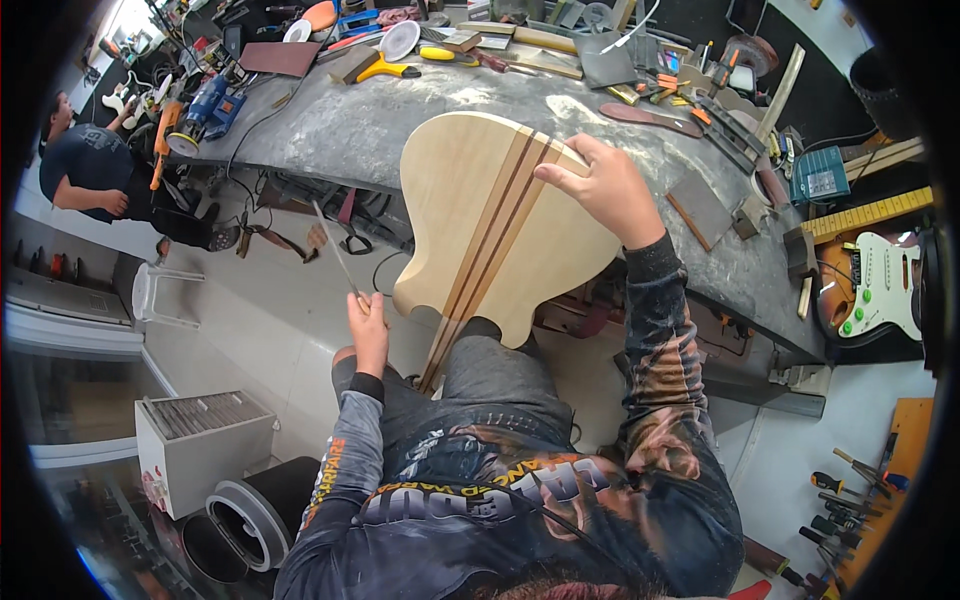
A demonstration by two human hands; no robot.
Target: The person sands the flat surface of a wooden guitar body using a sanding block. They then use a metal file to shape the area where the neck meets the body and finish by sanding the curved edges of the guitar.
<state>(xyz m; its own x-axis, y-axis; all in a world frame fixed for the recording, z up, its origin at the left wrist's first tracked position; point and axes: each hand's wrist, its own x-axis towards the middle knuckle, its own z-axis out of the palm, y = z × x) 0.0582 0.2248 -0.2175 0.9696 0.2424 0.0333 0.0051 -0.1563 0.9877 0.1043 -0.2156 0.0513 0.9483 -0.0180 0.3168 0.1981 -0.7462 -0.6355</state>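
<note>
An unfinished pale wooden guitar body with darker stripes down its middle and a narrow striped neck leans between the grey bench's front edge and my lap, its lower part over my thighs. My right hand grips the body's upper right edge, thumb on the face and fingers over the rim. My left hand, left of the body's lower cutaway, is closed on a slim metal file or rod, which points up toward the bench.
The grey bench holds many tools and offcuts. A finished electric guitar is at right, above a tool rack. A co-worker is at far left. A white stool, a white box unit and dark cylinders stand left.
</note>
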